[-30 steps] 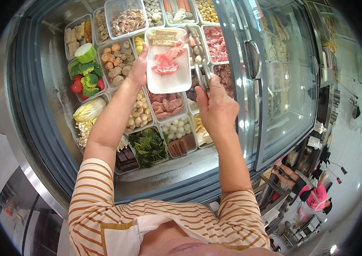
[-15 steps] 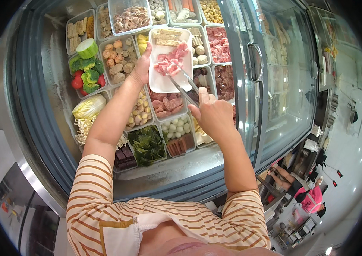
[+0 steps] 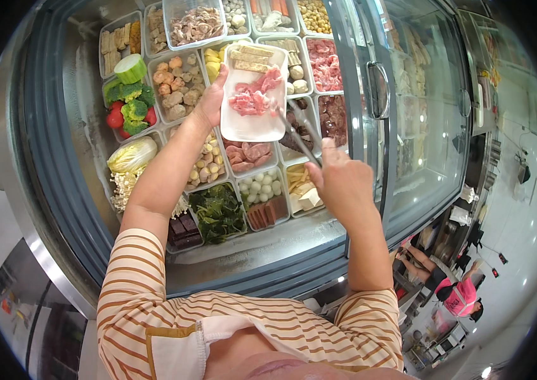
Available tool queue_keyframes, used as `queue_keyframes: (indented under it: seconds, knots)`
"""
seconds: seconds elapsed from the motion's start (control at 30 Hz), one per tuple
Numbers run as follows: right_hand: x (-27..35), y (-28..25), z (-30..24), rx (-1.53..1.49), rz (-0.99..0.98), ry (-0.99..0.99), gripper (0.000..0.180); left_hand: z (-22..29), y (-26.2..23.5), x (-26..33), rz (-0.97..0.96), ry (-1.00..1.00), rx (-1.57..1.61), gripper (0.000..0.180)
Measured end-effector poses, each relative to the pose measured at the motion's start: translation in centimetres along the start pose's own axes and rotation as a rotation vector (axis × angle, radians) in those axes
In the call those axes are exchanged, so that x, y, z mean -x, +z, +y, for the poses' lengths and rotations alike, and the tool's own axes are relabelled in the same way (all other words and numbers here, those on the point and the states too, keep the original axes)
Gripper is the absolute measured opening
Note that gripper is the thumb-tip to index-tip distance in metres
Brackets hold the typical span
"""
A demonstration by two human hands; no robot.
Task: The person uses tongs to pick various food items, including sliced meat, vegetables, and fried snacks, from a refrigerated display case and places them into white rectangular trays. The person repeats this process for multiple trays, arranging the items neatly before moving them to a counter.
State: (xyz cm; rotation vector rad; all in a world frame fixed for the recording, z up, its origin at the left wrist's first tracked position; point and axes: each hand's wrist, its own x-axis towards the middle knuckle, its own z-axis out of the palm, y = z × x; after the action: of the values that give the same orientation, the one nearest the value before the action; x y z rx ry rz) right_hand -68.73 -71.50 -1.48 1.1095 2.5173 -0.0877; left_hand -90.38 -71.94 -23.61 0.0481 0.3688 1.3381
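My left hand (image 3: 212, 100) grips the left edge of a white foam tray (image 3: 236, 128), its fingers partly hidden beneath. On the tray lie several beige, stick-like pieces (image 3: 252, 58) at the far end and sliced pink meat (image 3: 257, 94) in the middle. Metal tongs (image 3: 301, 140), smeared by motion, are held in my right hand (image 3: 343, 179), just right of the tray. Their tips are apart from the meat, and I make out nothing between them. Below the tongs are a tub of dark food (image 3: 294, 152) and one with yellowish strips and white blocks (image 3: 306, 197).
The tubs stand in a chest cooler with a sliding glass lid (image 3: 427, 158) and handle (image 3: 379, 92) at right. Broccoli (image 3: 134, 111), dark green leaves (image 3: 219, 212), pale balls (image 3: 261, 190) and raw meat (image 3: 324, 63) fill several tubs. A person in pink (image 3: 458, 296) is far off right.
My right hand has drawn the tongs away from the meat on the tray, toward the right and nearer me. The tray and my left hand have hardly moved.
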Motion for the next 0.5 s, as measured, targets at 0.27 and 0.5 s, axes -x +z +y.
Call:
queue_keyframes:
  seconds: [0.27,0.5]
  knots:
    - [0.4,-0.9,0.8,0.064,-0.074,-0.101,0.038,-1.2,0.9,0.1,-0.08,-0.095,0.07,0.07]
    - [-0.8,2.0,0.9,-0.068,-0.143,-0.254,0.028,-1.6,1.1,0.9,-0.029,-0.114,0.001,0.071]
